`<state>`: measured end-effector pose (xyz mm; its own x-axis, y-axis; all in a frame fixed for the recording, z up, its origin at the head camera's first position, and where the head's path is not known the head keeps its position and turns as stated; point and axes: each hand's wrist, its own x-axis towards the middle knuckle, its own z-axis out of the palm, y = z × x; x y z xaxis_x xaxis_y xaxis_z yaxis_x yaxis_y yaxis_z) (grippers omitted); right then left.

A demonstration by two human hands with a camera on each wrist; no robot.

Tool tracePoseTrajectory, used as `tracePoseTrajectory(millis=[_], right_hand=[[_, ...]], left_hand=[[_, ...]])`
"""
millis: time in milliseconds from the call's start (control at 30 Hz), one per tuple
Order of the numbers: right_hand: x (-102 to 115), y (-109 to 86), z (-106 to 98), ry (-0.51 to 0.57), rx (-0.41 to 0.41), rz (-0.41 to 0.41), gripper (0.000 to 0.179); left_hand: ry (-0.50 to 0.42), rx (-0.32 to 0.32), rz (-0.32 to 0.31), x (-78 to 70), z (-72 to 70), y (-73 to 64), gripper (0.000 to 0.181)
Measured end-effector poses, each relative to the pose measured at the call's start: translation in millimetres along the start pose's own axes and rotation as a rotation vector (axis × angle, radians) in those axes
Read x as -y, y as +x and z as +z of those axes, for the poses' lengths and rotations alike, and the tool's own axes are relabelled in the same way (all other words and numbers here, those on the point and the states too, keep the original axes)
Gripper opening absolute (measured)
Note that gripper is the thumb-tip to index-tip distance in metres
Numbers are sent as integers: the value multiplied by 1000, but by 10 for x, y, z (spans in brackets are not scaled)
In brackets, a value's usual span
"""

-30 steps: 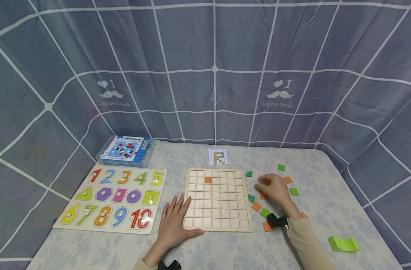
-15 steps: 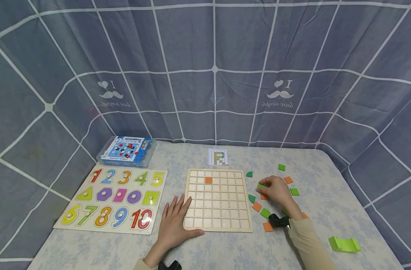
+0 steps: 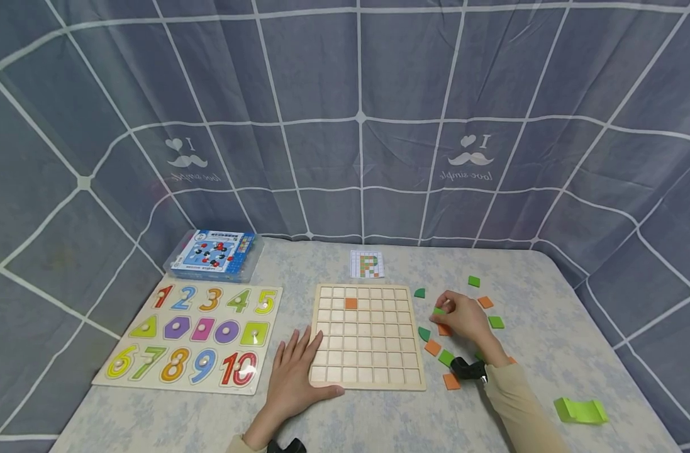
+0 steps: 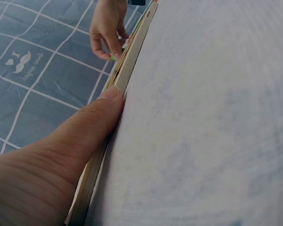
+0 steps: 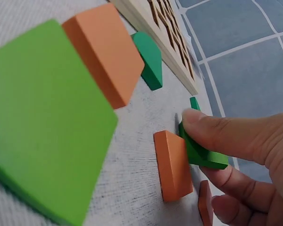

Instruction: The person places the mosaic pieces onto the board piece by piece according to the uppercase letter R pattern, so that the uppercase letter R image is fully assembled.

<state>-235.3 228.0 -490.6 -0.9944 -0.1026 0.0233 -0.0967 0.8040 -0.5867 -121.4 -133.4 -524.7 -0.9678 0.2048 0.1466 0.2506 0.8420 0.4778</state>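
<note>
A wooden grid board [image 3: 373,343] lies in the middle of the table, with one orange square tile [image 3: 351,304] in its upper rows. My left hand [image 3: 294,377] rests at the board's lower left corner, fingers straight and spread. In the left wrist view its thumb [image 4: 92,120] presses the board's edge. Right of the board, my right hand [image 3: 463,318] pinches a green tile [image 5: 198,153] between thumb and fingertips. An orange tile [image 5: 172,167] stands right beside the pinched one in the right wrist view. Dark green rounded pieces [image 3: 424,334] lie near the board's right edge.
Several green and orange tiles [image 3: 451,381] are scattered around the right hand. A small pattern card [image 3: 367,264] lies behind the board. To the left are a number puzzle board [image 3: 194,336] and a boxed set [image 3: 211,255]. A bright green block [image 3: 580,411] sits front right.
My right hand has shifted slightly, and the green tile now shows more plainly at its fingertips. The left hand keeps its place on the board.
</note>
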Motion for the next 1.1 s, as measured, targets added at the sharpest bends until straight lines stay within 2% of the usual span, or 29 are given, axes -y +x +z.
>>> tracePoseTrajectory(millis=[333,567,867,1100], right_hand=[[24,-21,-12,52,-23,-58,12],[202,10,38,175,-53,-75,12],[517,113,256,336,47,-171,13],[778,173,497,397,87,-205,10]], left_hand=[[17,-13,2,5,9,-10,109],[10,-12,5,-1,4,-10,108],[15,-14,9,11,19,-4,109],[24,-12,8,6,18,-7,108]])
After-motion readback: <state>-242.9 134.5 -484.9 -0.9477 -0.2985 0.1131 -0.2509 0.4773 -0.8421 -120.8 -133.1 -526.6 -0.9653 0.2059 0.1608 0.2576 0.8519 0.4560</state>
